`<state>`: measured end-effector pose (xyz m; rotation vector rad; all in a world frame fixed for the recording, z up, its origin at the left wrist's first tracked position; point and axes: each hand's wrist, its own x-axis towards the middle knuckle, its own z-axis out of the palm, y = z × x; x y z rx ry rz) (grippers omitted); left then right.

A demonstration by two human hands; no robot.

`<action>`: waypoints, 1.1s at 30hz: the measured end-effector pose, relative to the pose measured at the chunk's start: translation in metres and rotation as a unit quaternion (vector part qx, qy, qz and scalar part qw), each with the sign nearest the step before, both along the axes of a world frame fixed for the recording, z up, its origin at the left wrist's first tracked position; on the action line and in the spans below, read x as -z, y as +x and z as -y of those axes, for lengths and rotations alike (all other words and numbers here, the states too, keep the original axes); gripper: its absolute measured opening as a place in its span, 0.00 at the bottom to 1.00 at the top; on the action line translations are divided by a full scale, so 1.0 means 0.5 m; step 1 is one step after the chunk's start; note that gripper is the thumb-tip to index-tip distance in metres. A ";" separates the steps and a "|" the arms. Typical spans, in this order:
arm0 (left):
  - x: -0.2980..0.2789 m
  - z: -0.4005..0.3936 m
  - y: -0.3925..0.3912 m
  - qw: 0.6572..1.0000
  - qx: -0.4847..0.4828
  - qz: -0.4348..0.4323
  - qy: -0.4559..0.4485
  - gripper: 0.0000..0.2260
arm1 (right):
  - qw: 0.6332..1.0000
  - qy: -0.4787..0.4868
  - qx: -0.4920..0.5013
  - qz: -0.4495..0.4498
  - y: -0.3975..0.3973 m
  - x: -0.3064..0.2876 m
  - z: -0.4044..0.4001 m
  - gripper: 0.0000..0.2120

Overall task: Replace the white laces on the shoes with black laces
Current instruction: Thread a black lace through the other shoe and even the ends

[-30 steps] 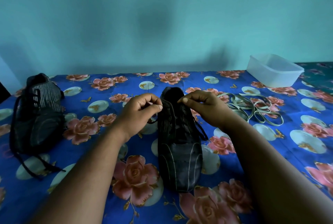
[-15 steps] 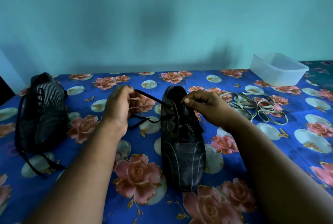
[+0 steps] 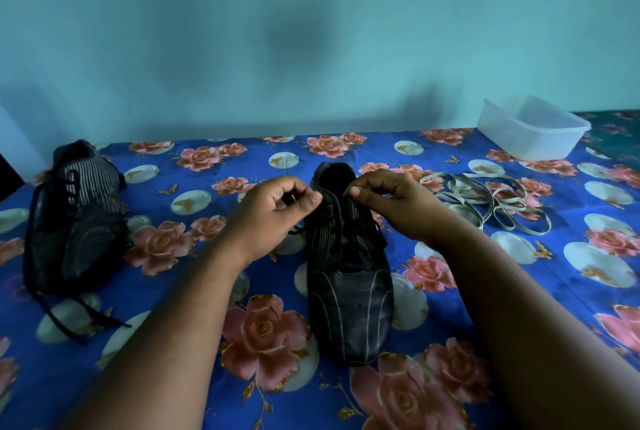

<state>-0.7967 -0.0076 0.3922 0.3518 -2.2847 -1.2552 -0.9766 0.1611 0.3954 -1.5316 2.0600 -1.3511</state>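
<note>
A black striped shoe [image 3: 349, 298] lies in the middle of the flowered cloth, toe toward me, threaded with a black lace [image 3: 343, 232]. My left hand [image 3: 273, 211] pinches the lace at the left side of the shoe's top eyelets. At the right side of the opening, my right hand [image 3: 391, 201] has its fingers curled and pinches the shoe's edge or the lace end; which one is unclear. A second black shoe [image 3: 76, 221] lies at the left with black laces trailing out. The removed white laces [image 3: 491, 201] lie in a loose heap to the right.
A translucent plastic container [image 3: 533, 128] stands at the back right near the wall. The blue flowered cloth [image 3: 173, 291] covers the whole surface. A teal wall rises just behind the table.
My left hand, which had pulled the black lace out to the left, has come back in to the shoe's top eyelets. The right hand has stayed at the shoe's opening.
</note>
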 end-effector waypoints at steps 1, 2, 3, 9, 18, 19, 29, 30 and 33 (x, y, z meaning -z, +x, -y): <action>-0.001 -0.006 -0.002 1.000 0.009 0.000 -0.002 0.14 | 1.000 0.001 0.001 -0.001 -0.001 0.001 0.001 0.08; -0.001 -0.009 -0.003 1.000 0.012 -0.001 -0.001 0.13 | 1.000 0.003 0.000 -0.002 -0.001 0.001 0.000 0.08; 0.000 -0.007 -0.002 1.000 0.015 -0.003 0.003 0.12 | 1.000 0.005 0.000 -0.001 -0.002 0.001 0.000 0.08; 0.002 0.016 0.003 0.995 -0.005 -0.012 0.094 0.05 | 1.000 0.008 -0.009 0.008 0.001 -0.002 -0.001 0.08; 0.013 0.083 0.015 0.961 -0.229 -0.050 0.146 0.08 | 1.000 0.013 -0.005 0.007 0.003 -0.006 -0.007 0.08; 0.016 0.093 0.017 0.954 -0.260 -0.048 0.144 0.08 | 1.000 0.012 -0.003 0.009 0.004 -0.007 -0.007 0.08; 0.020 0.078 0.011 0.967 -0.252 0.007 -0.039 0.11 | 1.000 -0.007 0.014 0.004 0.001 -0.017 -0.014 0.07; 0.011 0.061 0.011 0.980 -0.196 -0.013 -0.034 0.09 | 1.000 -0.018 0.011 0.008 0.002 -0.025 -0.018 0.06; 0.001 0.019 0.005 0.999 -0.030 -0.007 -0.014 0.11 | 0.999 -0.008 -0.039 -0.019 0.005 -0.043 -0.034 0.06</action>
